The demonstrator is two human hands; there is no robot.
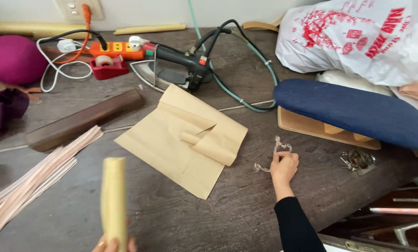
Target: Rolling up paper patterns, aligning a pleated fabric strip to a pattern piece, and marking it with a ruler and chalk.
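My right hand (283, 168), in a black sleeve, rests on the dark wooden table (227, 219) and pinches a frayed beige string (276, 149) that trails off to its left. At the bottom edge, my left hand (112, 244) grips a pale yellow rolled stick (113, 198) that stands upright. Between the hands lies a folded tan paper piece (185, 137), flat on the table.
A black iron (178, 65) sits behind the paper with a green cord (246, 100). A navy sleeve board (351, 112) stands at right, a white plastic bag (358, 37) behind it. A dark wooden block (85, 119), pink strips (36, 179), an orange power strip (115, 49) and small metal clips (358, 161) lie around.
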